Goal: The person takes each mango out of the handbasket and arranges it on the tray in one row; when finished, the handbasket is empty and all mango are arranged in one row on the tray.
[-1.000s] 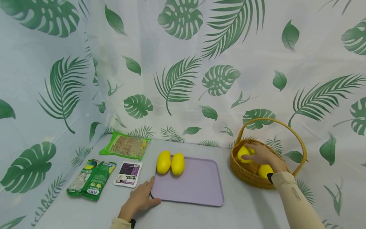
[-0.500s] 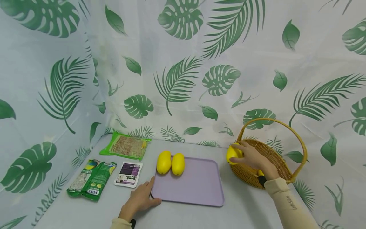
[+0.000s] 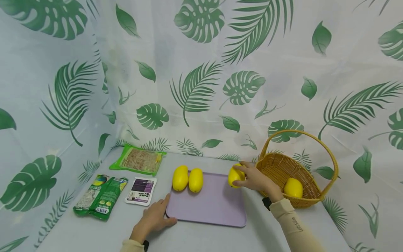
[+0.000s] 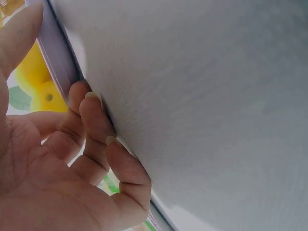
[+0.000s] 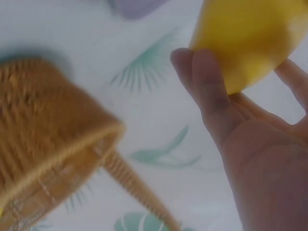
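My right hand (image 3: 252, 176) grips a yellow oval fruit (image 3: 236, 176) over the right part of the purple tray (image 3: 217, 210). In the right wrist view, the thumb and fingers go round this fruit (image 5: 245, 43). My left hand (image 3: 154, 217) rests at the tray's front left corner, with its thumb by the front rim and its fingers along the left side. The left wrist view shows these fingers (image 4: 96, 115) loosely bent beside the rim. Two similar yellow fruits, a left one (image 3: 180, 178) and a right one (image 3: 196, 180), lie side by side at the tray's back left.
A wicker basket (image 3: 274, 164) with a tall arched handle stands to the right, tilted, one yellow fruit (image 3: 293, 188) inside. On the left lie a green-edged packet (image 3: 140, 161), a green snack bag (image 3: 102, 197) and a purple-and-white pack (image 3: 141, 191). Leaf-printed cloth hangs behind.
My right hand has lifted a yellow fruit out of the basket and carried it left over the tray's right side. The basket has tilted. My left hand has stayed put.
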`<state>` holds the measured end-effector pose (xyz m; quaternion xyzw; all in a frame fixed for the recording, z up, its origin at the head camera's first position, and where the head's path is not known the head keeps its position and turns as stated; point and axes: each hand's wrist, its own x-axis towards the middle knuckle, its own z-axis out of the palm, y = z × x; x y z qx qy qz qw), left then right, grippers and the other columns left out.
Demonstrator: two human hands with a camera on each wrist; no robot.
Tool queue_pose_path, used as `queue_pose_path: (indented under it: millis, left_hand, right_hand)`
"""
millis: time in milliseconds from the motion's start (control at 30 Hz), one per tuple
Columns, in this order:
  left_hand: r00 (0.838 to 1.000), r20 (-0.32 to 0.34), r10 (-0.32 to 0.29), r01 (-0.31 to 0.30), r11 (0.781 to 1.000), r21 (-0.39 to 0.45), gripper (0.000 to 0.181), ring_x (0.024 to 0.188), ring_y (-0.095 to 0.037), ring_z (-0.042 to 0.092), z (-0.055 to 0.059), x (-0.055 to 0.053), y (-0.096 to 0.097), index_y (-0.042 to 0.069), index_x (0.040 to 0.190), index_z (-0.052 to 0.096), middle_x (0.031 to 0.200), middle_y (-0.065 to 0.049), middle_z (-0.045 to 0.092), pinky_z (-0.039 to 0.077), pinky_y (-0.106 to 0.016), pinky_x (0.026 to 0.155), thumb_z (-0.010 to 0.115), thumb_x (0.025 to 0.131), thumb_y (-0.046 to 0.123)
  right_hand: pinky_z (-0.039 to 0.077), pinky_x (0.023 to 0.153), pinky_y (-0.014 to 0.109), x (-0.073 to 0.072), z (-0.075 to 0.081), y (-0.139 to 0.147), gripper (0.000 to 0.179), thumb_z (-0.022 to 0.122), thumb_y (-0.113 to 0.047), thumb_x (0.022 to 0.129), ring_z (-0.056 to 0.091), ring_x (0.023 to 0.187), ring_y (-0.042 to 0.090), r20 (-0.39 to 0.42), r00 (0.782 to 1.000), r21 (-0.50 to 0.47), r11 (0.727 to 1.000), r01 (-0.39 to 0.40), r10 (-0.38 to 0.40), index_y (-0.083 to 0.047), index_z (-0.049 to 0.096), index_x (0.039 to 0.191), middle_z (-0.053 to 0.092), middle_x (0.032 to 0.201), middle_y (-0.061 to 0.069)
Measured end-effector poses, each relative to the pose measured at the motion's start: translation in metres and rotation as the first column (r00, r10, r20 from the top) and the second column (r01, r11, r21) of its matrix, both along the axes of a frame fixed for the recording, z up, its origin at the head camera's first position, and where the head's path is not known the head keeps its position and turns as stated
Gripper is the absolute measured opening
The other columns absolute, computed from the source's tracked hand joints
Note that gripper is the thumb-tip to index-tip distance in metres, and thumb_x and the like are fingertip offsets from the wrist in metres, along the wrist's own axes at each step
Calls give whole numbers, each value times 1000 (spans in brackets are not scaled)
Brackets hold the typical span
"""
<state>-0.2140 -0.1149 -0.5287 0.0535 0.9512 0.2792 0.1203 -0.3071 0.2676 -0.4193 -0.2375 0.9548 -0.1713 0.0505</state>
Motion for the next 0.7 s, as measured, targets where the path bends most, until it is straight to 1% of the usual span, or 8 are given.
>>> queue_pose_path:
  millis: [133,300,500,700]
  left_hand:
    - [1000,-5,-5,5,1000,2,99,126,-47,56,0,0,0,4,154,37,142,-27,55,39,-76,98,83,78,47]
    - [1000,-19,-3,3,1000,0,99,125,-47,56,-1,-1,-2,4,154,37,142,-27,55,40,-76,97,84,77,47]
    - [1000,-25,-4,4,1000,-5,99,126,-47,56,-1,-2,-3,4,154,37,142,-27,55,40,-77,97,84,77,47]
    - [1000,-24,-7,7,1000,3,99,126,-48,55,1,0,-1,4,153,38,142,-28,55,39,-78,97,84,77,46]
  right_hand:
    - [53,94,51,-4,-9,-13,68,72,-42,90,54,125,45,17,1000,7,1000,-16,15,-7,53,145,35,155,32]
    - [50,100,56,-8,-17,-30,68,74,-41,88,51,129,46,51,998,5,1000,-29,29,-8,53,144,36,155,31]
    - [42,110,62,-12,-31,-48,69,75,-40,87,45,137,49,82,995,-5,999,-53,53,-10,53,145,35,157,31]
    - [35,117,64,-15,-41,-64,69,76,-38,86,39,143,49,141,989,-20,998,-52,55,-12,53,146,33,160,28]
